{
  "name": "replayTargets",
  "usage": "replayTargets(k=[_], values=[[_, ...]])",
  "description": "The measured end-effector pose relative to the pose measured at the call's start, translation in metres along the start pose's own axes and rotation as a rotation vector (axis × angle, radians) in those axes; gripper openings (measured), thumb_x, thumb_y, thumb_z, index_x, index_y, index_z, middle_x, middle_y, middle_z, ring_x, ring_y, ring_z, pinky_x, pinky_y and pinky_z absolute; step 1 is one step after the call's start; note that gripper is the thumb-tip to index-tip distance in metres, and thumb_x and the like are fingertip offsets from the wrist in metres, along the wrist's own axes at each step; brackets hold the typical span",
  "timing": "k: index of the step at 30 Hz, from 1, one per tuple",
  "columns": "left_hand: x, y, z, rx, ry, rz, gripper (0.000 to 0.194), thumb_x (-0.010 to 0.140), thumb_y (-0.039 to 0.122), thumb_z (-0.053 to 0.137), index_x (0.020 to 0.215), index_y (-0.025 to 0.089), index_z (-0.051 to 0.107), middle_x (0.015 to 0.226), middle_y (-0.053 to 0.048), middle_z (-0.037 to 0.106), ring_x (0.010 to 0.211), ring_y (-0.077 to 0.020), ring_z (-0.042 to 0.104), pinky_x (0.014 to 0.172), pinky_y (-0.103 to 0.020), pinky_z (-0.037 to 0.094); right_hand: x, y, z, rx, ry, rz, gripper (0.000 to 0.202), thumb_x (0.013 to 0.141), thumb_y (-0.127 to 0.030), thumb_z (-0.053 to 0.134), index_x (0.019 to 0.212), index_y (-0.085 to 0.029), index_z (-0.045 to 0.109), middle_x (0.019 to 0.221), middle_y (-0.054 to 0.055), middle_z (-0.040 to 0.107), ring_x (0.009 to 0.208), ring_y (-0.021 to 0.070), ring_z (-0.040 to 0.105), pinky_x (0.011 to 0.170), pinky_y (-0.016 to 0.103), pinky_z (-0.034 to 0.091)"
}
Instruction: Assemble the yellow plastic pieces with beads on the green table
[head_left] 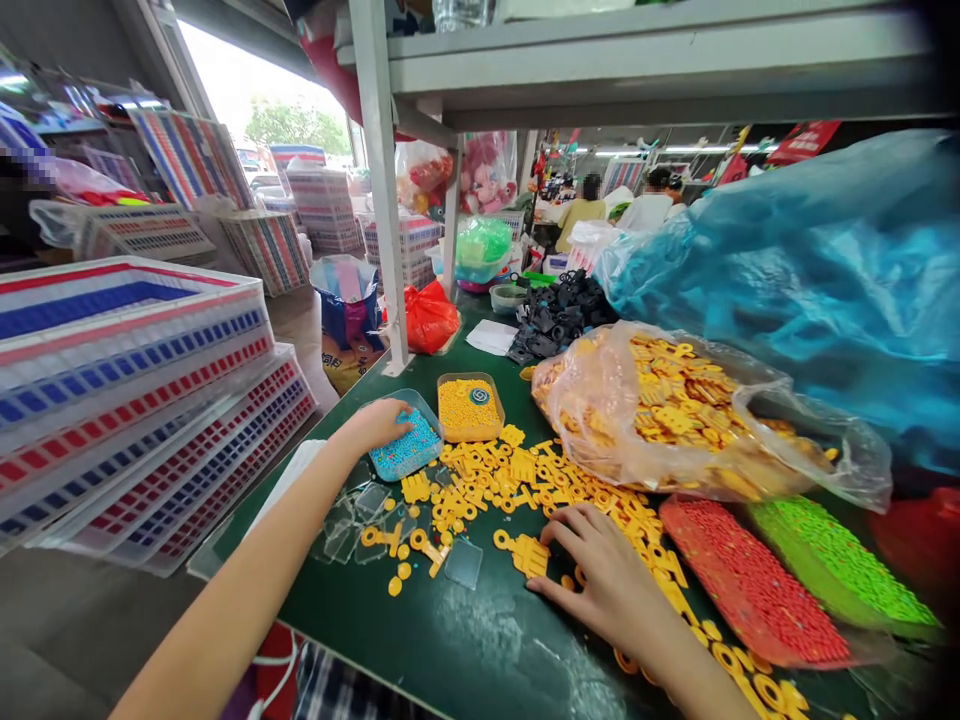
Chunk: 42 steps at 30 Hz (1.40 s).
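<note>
My left hand (375, 424) reaches into a clear tub of blue beads (409, 450); its fingertips are at the beads, and whether they pinch any is too small to tell. Beside that tub stands a tub of yellow beads (466, 400) with a dark round piece on top. My right hand (589, 565) rests over the green table (480, 640), thumb and fingers at the edge of a yellow plastic piece with a ring (527, 553). Loose yellow parts (517, 468) are heaped between my hands and beyond. A clear square piece (463, 563) lies left of the right hand.
An open bag of yellow parts (682, 390) lies behind the heap. Red beads (757, 580) and green beads (847, 560) sit at the right. Black parts (562, 310) are at the back, under a shelf (660, 70). Crates (135, 400) stand at the left. People (581, 212) sit far behind.
</note>
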<state>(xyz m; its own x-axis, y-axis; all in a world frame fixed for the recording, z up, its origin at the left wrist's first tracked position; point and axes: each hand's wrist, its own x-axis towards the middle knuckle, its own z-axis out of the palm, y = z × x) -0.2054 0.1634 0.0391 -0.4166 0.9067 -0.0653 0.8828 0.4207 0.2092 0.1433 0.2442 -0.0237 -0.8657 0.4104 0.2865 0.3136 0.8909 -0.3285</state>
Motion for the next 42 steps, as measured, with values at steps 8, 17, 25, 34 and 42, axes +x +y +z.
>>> replayTargets(k=[8, 17, 25, 34, 42], values=[[-0.001, 0.008, 0.009, 0.013, -0.067, 0.055, 0.038, 0.081, 0.037, 0.055, 0.108, 0.014, 0.068, 0.117, -0.014, 0.068, 0.107, -0.0285, 0.064, 0.096, -0.036, 0.048, 0.003, -0.009, -0.009, -0.043, 0.008, 0.014, 0.024, 0.077, -0.04, 0.075, 0.087, -0.023, 0.061, 0.098, 0.006, 0.063, 0.095, 0.0239, 0.058, 0.083, 0.039, 0.05], [0.002, 0.012, 0.003, 0.04, -0.129, 0.054, 0.037, 0.077, 0.038, 0.051, 0.099, 0.019, 0.074, 0.101, -0.009, 0.076, 0.088, -0.0267, 0.07, 0.075, -0.03, 0.052, 0.003, -0.011, -0.016, -0.08, -0.004, 0.016, 0.036, 0.078, -0.053, 0.072, 0.09, -0.02, 0.063, 0.099, 0.007, 0.065, 0.099, 0.0252, 0.057, 0.087, 0.041, 0.048], [-0.006, 0.008, 0.005, -0.371, 0.04, -0.121, 0.043, 0.071, 0.051, 0.064, 0.095, 0.019, 0.078, 0.078, -0.005, 0.077, 0.067, -0.0237, 0.071, 0.064, -0.03, 0.054, 0.005, -0.005, -0.019, -0.118, 0.024, -0.04, 0.031, 0.087, -0.05, 0.063, 0.09, -0.018, 0.065, 0.095, 0.008, 0.066, 0.096, 0.0249, 0.057, 0.085, 0.041, 0.049], [-0.017, 0.002, 0.008, -0.84, 0.266, -0.179, 0.056, 0.058, 0.055, 0.08, 0.096, 0.014, 0.078, 0.086, -0.008, 0.078, 0.079, -0.0252, 0.073, 0.074, -0.036, 0.06, 0.003, 0.004, -0.006, -0.117, 0.076, -0.103, 0.025, 0.093, -0.044, 0.055, 0.093, -0.021, 0.065, 0.093, 0.008, 0.065, 0.094, 0.0259, 0.058, 0.083, 0.043, 0.049], [-0.022, 0.006, 0.008, -0.993, 0.175, -0.181, 0.063, 0.06, 0.061, 0.08, 0.101, 0.013, 0.076, 0.094, -0.01, 0.077, 0.088, -0.0242, 0.072, 0.078, -0.035, 0.061, 0.004, 0.006, -0.003, -0.119, 0.142, -0.156, 0.04, 0.1, -0.047, 0.036, 0.092, -0.021, 0.066, 0.091, 0.008, 0.066, 0.092, 0.0242, 0.059, 0.081, 0.041, 0.049]])
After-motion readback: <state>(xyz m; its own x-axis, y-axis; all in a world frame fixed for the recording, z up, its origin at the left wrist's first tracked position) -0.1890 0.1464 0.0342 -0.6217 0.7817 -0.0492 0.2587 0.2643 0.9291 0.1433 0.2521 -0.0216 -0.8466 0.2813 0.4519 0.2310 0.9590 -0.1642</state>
